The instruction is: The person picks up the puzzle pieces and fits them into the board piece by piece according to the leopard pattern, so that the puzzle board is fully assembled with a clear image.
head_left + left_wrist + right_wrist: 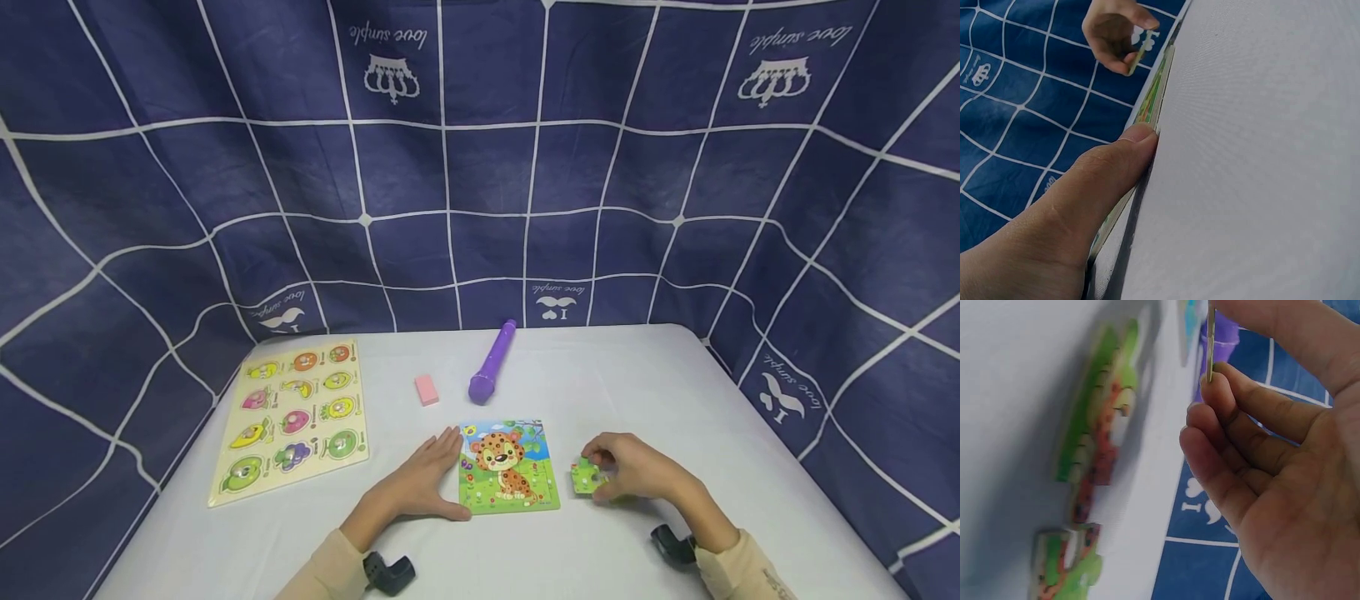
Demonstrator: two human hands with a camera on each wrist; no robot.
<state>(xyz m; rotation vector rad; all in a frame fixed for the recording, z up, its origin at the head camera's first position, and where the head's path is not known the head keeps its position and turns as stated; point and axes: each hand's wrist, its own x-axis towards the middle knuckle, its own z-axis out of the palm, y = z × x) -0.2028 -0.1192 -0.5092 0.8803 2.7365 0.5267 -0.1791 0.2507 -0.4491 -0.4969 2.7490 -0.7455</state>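
Note:
A square leopard jigsaw puzzle (508, 467) lies flat before me. My left hand (423, 479) rests along its left side, fingers extended, the thumb touching the puzzle's edge in the left wrist view. Right of the puzzle, my right hand (637, 468) pinches a thin green puzzle piece (584, 478) between thumb and fingers. Seen edge-on, that piece (1210, 347) is upright in the right wrist view. Below it, blurred green and orange spotted puzzle pieces (1082, 419) lie on the white cloth; in the head view they cannot be made out.
On the left lies a wooden fruit puzzle board (288, 417). Behind the leopard puzzle are a pink block (427, 390) and a purple toy microphone (492, 362). A blue checked curtain (487, 167) rises behind the white table (645, 375) and at both sides.

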